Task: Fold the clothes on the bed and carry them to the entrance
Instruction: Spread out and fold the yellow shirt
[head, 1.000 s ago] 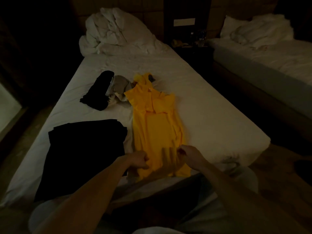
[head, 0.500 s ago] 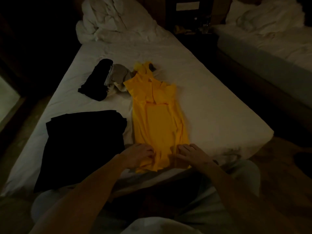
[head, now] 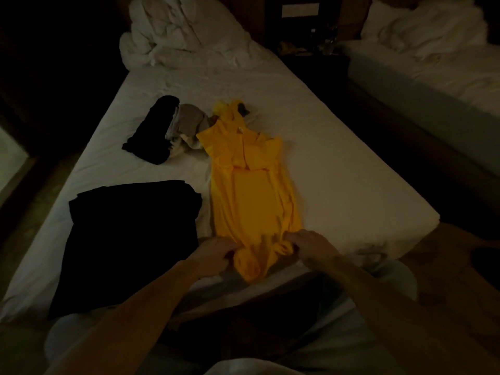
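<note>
**Folding the yellow shirt, hem end in both hands**

The yellow shirt (head: 251, 190) lay lengthwise on the white bed (head: 351, 163), its sides already turned in to make a narrow strip, collar end away from the person. The left hand (head: 213, 253) and the right hand (head: 311, 243) each gripped the near hem, fingers curled into the cloth, which bunched up between them at the mattress edge.

Just left of the shirt lay a flat black garment (head: 130, 239), seemingly folded. Further up the bed sat a small pile: a rolled black piece (head: 151, 131) touching some grey cloth (head: 189, 123), right beside the shirt's collar. A crumpled duvet (head: 184, 31) was heaped at the head of the bed.

By my reading, the step in hand was the lengthwise fold of the shirt. The next move called for lifting the hem evenly with both hands and carrying it up towards the collar, keeping the turned-in sides from slipping open. The pile had yet to be dealt with, and carrying to the entrance had not begun.
</note>
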Motion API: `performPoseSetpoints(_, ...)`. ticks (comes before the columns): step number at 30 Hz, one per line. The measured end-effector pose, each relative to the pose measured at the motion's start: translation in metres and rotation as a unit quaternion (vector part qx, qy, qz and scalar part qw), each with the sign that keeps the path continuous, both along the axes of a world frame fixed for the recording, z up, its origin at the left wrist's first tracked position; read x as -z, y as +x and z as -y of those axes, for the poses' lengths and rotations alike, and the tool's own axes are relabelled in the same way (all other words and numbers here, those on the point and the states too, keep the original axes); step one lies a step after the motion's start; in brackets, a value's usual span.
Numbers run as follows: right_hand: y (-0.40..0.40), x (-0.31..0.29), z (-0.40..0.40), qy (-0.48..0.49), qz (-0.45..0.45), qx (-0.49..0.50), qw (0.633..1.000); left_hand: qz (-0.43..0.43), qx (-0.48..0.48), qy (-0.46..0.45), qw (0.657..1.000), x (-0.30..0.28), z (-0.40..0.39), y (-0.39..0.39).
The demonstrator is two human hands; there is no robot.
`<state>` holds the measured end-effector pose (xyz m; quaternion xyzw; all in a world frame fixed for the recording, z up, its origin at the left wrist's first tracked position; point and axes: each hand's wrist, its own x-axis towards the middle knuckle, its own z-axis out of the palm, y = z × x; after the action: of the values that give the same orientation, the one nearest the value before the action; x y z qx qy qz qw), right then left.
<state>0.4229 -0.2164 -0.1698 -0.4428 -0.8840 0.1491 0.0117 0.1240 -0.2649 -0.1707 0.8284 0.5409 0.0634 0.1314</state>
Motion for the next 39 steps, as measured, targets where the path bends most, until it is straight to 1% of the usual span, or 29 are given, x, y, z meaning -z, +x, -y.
performPoseSetpoints(1, -0.002, -0.008, -0.004, -0.036, -0.046, 0.064, 0.996, 0.036, -0.087, -0.036, 0.995, -0.004, -0.003, 0.006)
performPoseSetpoints(2, -0.005, -0.014, -0.011, -0.062, -0.103, 0.113, 0.986, 0.099, -0.164, -0.061, 0.980, -0.008, -0.009, 0.009)
performPoseSetpoints(3, -0.009, -0.022, -0.017, -0.078, -0.175, 0.152, 0.970, 0.184, -0.224, -0.074, 0.954, -0.011, -0.017, 0.010)
performPoseSetpoints(4, -0.013, -0.029, -0.025, -0.085, -0.250, 0.183, 0.947, 0.275, -0.268, -0.075, 0.920, -0.019, -0.023, 0.009)
performPoseSetpoints(5, -0.017, -0.036, -0.034, -0.091, -0.308, 0.212, 0.923, 0.351, -0.297, -0.064, 0.886, -0.024, -0.031, 0.007)
performPoseSetpoints(6, -0.021, -0.043, -0.044, -0.092, -0.346, 0.235, 0.904, 0.405, -0.321, -0.058, 0.854, -0.032, -0.038, 0.003)
performPoseSetpoints(8, -0.030, -0.058, -0.065, -0.072, -0.384, 0.263, 0.882, 0.500, -0.360, -0.064, 0.785, -0.052, -0.051, -0.003)
performPoseSetpoints(9, -0.035, -0.066, -0.076, -0.053, -0.393, 0.269, 0.878, 0.545, -0.370, -0.070, 0.749, -0.061, -0.061, -0.008)
performPoseSetpoints(10, -0.040, -0.072, -0.088, -0.039, -0.402, 0.272, 0.873, 0.578, -0.375, -0.073, 0.721, -0.071, -0.071, -0.012)
performPoseSetpoints(12, -0.051, -0.083, -0.114, -0.020, -0.426, 0.280, 0.860, 0.620, -0.373, -0.070, 0.687, -0.092, -0.095, -0.021)
performPoseSetpoints(15, -0.068, -0.099, -0.153, -0.009, -0.452, 0.287, 0.845, 0.653, -0.375, -0.064, 0.654, -0.120, -0.134, -0.030)
performPoseSetpoints(18, -0.085, -0.105, -0.200, 0.009, -0.438, 0.296, 0.849, 0.649, -0.382, -0.077, 0.653, -0.138, -0.175, -0.038)
performPoseSetpoints(21, -0.097, -0.094, -0.258, 0.026, -0.358, 0.338, 0.870, 0.617, -0.396, -0.058, 0.678, -0.138, -0.227, -0.054)
performPoseSetpoints(23, -0.105, -0.083, -0.295, 0.028, -0.310, 0.366, 0.877, 0.559, -0.409, -0.047, 0.720, -0.128, -0.266, -0.067)
performPoseSetpoints(24, -0.108, -0.076, -0.313, 0.024, -0.285, 0.382, 0.879, 0.505, -0.420, -0.036, 0.753, -0.117, -0.287, -0.075)
performPoseSetpoints(25, -0.112, -0.070, -0.328, 0.012, -0.261, 0.397, 0.880, 0.438, -0.420, -0.015, 0.795, -0.103, -0.310, -0.085)
performPoseSetpoints(26, -0.115, -0.062, -0.345, -0.002, -0.246, 0.407, 0.880, 0.369, -0.423, 0.013, 0.827, -0.080, -0.337, -0.098)
performPoseSetpoints(27, -0.118, -0.055, -0.360, -0.018, -0.240, 0.412, 0.879, 0.300, -0.427, 0.033, 0.852, -0.060, -0.361, -0.108)
performPoseSetpoints(28, -0.120, -0.046, -0.375, -0.031, -0.239, 0.409, 0.880, 0.254, -0.426, 0.053, 0.867, -0.050, -0.377, -0.114)
performPoseSetpoints(29, -0.122, -0.039, -0.387, -0.041, -0.235, 0.401, 0.885, 0.228, -0.425, 0.055, 0.874, -0.052, -0.384, -0.112)
performPoseSetpoints(31, -0.125, -0.025, -0.411, -0.057, -0.230, 0.374, 0.897, 0.228, -0.413, 0.060, 0.880, -0.073, -0.385, -0.096)
performPoseSetpoints(32, -0.128, -0.018, -0.419, -0.069, -0.224, 0.361, 0.903, 0.228, -0.417, 0.055, 0.878, -0.074, -0.388, -0.092)
performPoseSetpoints(33, -0.130, -0.015, -0.424, -0.083, -0.216, 0.350, 0.908, 0.225, -0.427, 0.056, 0.874, -0.070, -0.393, -0.092)
performPoseSetpoints(35, -0.133, -0.010, -0.430, -0.105, -0.233, 0.335, 0.907, 0.261, -0.436, 0.041, 0.860, -0.066, -0.396, -0.092)
performPoseSetpoints(36, -0.133, -0.008, -0.431, -0.118, -0.257, 0.334, 0.899, 0.299, -0.433, 0.028, 0.850, -0.063, -0.396, -0.094)
performPoseSetpoints(37, -0.133, -0.009, -0.430, -0.142, -0.292, 0.340, 0.883, 0.324, -0.427, 0.015, 0.844, -0.063, -0.395, -0.097)
performPoseSetpoints(39, -0.131, -0.018, -0.426, -0.211, -0.373, 0.356, 0.830, 0.377, -0.410, 0.002, 0.830, -0.071, -0.390, -0.102)
